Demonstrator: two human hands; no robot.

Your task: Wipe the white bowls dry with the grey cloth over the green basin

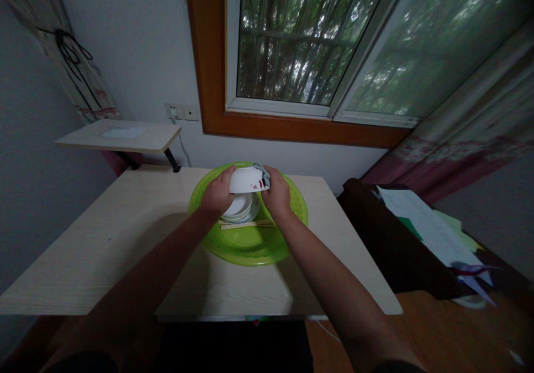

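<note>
Evidently a two-sided hold on the white bowl (244,181)

The bowl is held above the green basin (246,257), between the person's hands. The left hand (217,194) has its fingers closed on the bowl's left side, probably to steady it. At the opposite side, the right hand (277,192) presses a grey cloth (263,175) against the bowl; its exact finger positions are partly hidden. Holding it there likely means drips would land in the basin. Just below, stacked dishes (238,208) and chopsticks (246,225) sit inside the basin, which presumably keeps them together on the tabletop (137,239).
</note>
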